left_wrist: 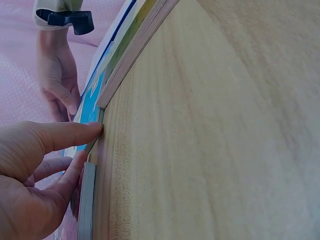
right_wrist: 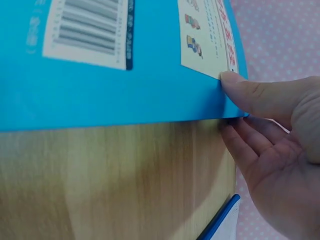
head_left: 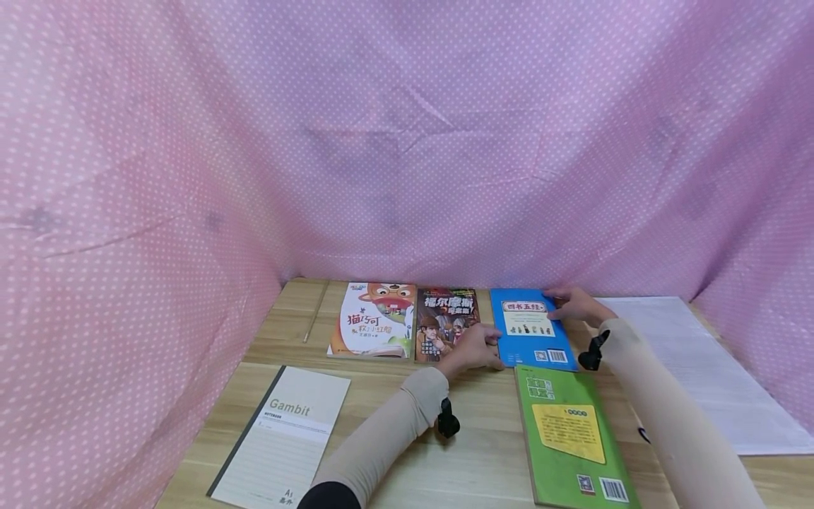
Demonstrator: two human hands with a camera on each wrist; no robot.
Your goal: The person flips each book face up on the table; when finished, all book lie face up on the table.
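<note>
Blue-covered, the book (head_left: 525, 343) is far on the tabletop (head_left: 483, 442), right of the dark book (head_left: 445, 322); in the head view we see the left hand (head_left: 470, 350) at its near left corner, the right hand (head_left: 577, 307) at its right edge. Left wrist view: the thumb touches its near edge; whether this grip grasps, we cannot tell. Right wrist view: the grip pinches its edge, thumb on top.

Book (head_left: 531, 341) between hands (head_left: 472, 349) (head_left: 577, 307); apparently on table (head_left: 490, 445)
</note>
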